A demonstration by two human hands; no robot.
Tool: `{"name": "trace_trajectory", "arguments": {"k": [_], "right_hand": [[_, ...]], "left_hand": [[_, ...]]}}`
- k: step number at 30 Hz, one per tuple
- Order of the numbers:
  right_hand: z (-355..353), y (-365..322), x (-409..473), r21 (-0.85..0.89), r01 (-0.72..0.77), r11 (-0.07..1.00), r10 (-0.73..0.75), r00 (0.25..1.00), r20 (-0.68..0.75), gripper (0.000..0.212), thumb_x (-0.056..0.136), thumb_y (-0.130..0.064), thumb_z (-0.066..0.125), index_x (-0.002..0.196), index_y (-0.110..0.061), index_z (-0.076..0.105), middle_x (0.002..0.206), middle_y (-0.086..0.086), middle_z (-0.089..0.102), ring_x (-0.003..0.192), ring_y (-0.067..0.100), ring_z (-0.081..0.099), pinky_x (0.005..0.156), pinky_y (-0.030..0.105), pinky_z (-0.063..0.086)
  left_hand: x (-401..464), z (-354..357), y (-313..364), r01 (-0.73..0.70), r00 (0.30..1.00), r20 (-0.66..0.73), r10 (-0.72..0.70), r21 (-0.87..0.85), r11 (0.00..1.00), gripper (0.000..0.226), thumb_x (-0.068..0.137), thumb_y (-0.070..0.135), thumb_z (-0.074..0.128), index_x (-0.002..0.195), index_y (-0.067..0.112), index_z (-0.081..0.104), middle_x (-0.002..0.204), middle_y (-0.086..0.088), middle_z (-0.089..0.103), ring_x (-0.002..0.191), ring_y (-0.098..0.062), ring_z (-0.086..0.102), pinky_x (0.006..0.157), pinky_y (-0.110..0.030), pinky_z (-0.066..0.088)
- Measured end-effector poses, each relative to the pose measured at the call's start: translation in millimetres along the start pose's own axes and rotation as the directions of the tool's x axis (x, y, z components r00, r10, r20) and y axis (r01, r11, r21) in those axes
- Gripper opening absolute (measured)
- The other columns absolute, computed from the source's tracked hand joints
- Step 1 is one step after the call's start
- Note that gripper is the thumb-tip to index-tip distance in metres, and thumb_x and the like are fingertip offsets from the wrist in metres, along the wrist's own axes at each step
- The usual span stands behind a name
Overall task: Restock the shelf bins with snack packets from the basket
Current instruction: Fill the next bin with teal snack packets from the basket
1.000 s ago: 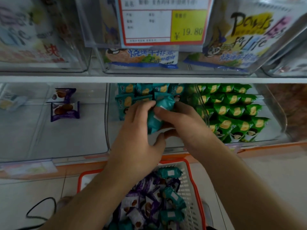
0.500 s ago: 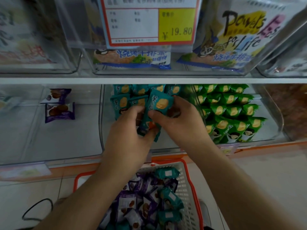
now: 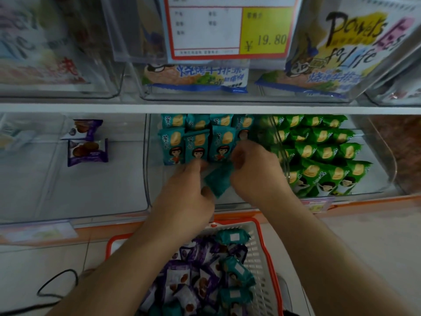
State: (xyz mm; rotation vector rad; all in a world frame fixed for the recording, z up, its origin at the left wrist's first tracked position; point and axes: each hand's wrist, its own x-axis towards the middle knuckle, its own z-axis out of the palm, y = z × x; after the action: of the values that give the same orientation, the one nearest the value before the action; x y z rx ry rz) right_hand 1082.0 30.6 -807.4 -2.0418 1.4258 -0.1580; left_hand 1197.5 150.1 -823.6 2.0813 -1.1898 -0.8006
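A teal snack packet [image 3: 218, 179] hangs between my two hands, in front of the middle clear bin [image 3: 182, 202]. My left hand [image 3: 186, 190] pinches its left side and my right hand [image 3: 255, 172] grips its upper right corner. Behind them, rows of teal packets [image 3: 196, 142] stand upright in that bin. Below, the white basket with an orange rim [image 3: 262, 254] holds several purple and teal packets [image 3: 205, 277].
Green packets [image 3: 323, 153] fill the bin to the right. The left bin holds two purple packets [image 3: 87, 151]. The upper shelf carries blue-and-white bags [image 3: 196, 76] and a price tag [image 3: 227, 28]. A black cable [image 3: 57, 286] lies on the floor at left.
One teal packet now stands in the row in the bin. Both hands have come lower and nearer the bin's front, holding a second teal packet turned back side out.
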Motion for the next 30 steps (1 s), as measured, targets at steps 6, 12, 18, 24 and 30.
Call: {"name": "trace_trajectory", "arguments": {"k": [6, 12, 18, 24, 30], "right_hand": [[26.1, 10.4, 2.1, -0.246, 0.2, 0.948, -0.155, 0.969, 0.19, 0.057, 0.081, -0.047, 0.072, 0.136, -0.049, 0.055, 0.141, -0.007, 0.044, 0.118, 0.025, 0.061, 0.096, 0.045, 0.057], [26.5, 10.3, 11.4, -0.192, 0.195, 0.962, -0.147, 0.96, 0.237, 0.071, 0.076, -0.02, 0.082, 0.14, -0.033, 0.054, 0.144, -0.002, 0.036, 0.12, 0.024, 0.058, 0.1, 0.036, 0.054], [28.2, 6.4, 12.1, -0.264, 0.014, 0.964, 0.05, 0.971, 0.234, 0.071, 0.077, -0.028, 0.084, 0.139, -0.035, 0.05, 0.139, 0.003, 0.018, 0.108, 0.035, 0.063, 0.099, 0.043, 0.056], [28.2, 2.5, 11.4, -0.256, -0.037, 0.966, 0.099, 0.968, 0.232, 0.066, 0.071, -0.038, 0.09, 0.124, -0.029, 0.052, 0.138, 0.004, 0.024, 0.108, 0.035, 0.061, 0.095, 0.046, 0.057], [16.5, 0.4, 6.6, -0.304, -0.005, 0.953, 0.058, 0.984, 0.166, 0.047, 0.078, -0.02, 0.076, 0.119, -0.024, 0.052, 0.129, 0.007, 0.036, 0.098, 0.037, 0.06, 0.086, 0.049, 0.059]], "left_hand": [[0.6, 0.0, 0.3, 0.082, 0.993, 0.073, -0.088, 0.079, 0.993, 0.038, 0.103, 0.022, 0.049, 0.141, 0.028, 0.049, 0.129, 0.003, 0.058, 0.1, -0.017, 0.062, 0.082, -0.038, 0.055], [3.1, -3.0, 1.6, 0.118, 0.99, 0.075, -0.121, 0.038, 0.992, 0.04, 0.101, 0.015, 0.049, 0.137, 0.031, 0.051, 0.137, 0.006, 0.055, 0.101, -0.014, 0.06, 0.079, -0.033, 0.054], [4.0, -2.9, -0.9, 0.135, 0.986, 0.09, -0.138, 0.044, 0.99, 0.041, 0.099, 0.023, 0.053, 0.139, 0.032, 0.05, 0.136, 0.005, 0.056, 0.105, -0.016, 0.061, 0.088, -0.037, 0.054], [5.9, -0.8, -1.9, 0.151, 0.983, 0.099, -0.154, 0.038, 0.988, 0.035, 0.098, 0.023, 0.056, 0.132, 0.031, 0.056, 0.12, 0.0, 0.062, 0.09, -0.012, 0.06, 0.064, -0.026, 0.042], [7.8, -0.2, -1.8, 0.157, 0.983, 0.101, -0.154, -0.026, 0.987, 0.034, 0.098, 0.022, 0.055, 0.131, 0.033, 0.057, 0.118, -0.001, 0.064, 0.082, -0.01, 0.061, 0.06, -0.024, 0.04]]}}
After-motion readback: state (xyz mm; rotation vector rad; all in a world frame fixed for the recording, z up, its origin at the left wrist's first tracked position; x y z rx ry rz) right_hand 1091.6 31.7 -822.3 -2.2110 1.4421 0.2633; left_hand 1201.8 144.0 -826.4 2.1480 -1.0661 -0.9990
